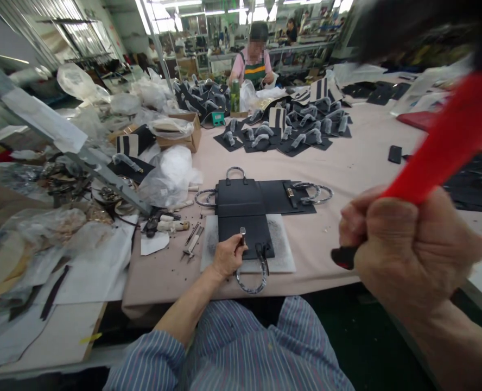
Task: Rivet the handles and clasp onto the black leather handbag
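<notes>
A black leather bag panel [245, 231] lies flat on a grey pad [284, 255] at the table's [347, 163] near edge. The left hand [227, 256] pinches a metal punch [242, 235] upright on it. The right hand [407, 247], raised near the camera, is fisted around a red-handled hammer [444, 141]. A person in a green apron [254, 62] works across the table.

Bag panel [245, 231] on pad [284, 255]; tweezers [192, 240] left of pad.
</notes>
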{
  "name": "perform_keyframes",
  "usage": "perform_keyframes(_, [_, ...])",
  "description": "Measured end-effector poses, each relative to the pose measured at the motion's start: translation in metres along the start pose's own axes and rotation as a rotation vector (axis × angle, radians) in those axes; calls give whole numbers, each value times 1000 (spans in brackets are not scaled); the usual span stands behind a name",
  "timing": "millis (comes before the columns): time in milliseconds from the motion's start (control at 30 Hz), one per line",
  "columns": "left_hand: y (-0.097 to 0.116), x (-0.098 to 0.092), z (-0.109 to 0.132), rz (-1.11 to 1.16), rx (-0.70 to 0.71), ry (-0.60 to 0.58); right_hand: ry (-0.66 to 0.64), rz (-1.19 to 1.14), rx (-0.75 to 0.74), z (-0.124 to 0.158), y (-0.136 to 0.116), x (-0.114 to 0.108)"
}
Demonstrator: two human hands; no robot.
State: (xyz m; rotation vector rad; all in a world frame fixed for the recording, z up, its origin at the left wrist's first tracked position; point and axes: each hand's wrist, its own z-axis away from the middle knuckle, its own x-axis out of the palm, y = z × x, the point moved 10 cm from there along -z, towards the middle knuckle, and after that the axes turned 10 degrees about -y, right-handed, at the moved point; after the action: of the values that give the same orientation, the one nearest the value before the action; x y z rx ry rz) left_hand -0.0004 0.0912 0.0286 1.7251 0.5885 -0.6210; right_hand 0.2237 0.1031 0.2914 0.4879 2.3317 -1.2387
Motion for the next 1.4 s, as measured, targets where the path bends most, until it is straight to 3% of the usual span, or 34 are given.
perform_keyframes(33, [0, 0, 0, -1, 1, 0, 26, 10, -29, 6, 0, 2])
perform_keyframes(67, [0, 1, 0, -4, 2, -3, -51, 71, -61, 12, 2, 14])
perform_keyframes(167, [-2, 2, -1, -25, -13, -6, -632, 365, -39, 44, 37, 80])
perform_keyframes(233, [-2, 2, -1, -30, -17, -9, -818, 463, 101, 60, 74, 91])
perform_keyframes(367, [0, 0, -1, -5, -8, -3, -796, 323, 385, 70, 140, 79])
perform_keyframes(500, [0, 0, -1, 19, -41, -33, -689, 118, 822, 115, 234, 65])
perform_keyframes(600, [1, -2, -4, 53, -66, -79, -711, 337, 917, 142, 280, 52])
perform_keyframes(667, [2, -2, -8, 87, -73, -125, -699, 591, 766, 133, 280, 48])
perform_keyframes(733, [2, -2, -12, 125, -84, -163, -610, 688, 553, 114, 257, 57])
perform_keyframes(833, [0, -3, -16, 155, -109, -181, -516, 478, 233, 91, 202, 99])
perform_keyframes(933, [-1, -3, -17, 148, -117, -181, -583, 240, 43, 88, 159, 156])
perform_keyframes(1000, [-2, -3, -15, 146, -118, -176, -636, 221, -3, 95, 145, 185])
perform_keyframes(1067, [-5, -4, -12, 176, -135, -144, -638, 250, -4, 102, 142, 199])
perform_keyframes(1200, [-11, -11, -6, 208, -152, -40, -625, 254, 26, 108, 148, 201])
perform_keyframes(1333, [14, 6, -8, 91, 52, -218, -630, 259, 25, 107, 150, 199])
perform_keyframes(1400, [13, 6, -10, 116, 34, -212, -627, 263, 28, 107, 150, 200])
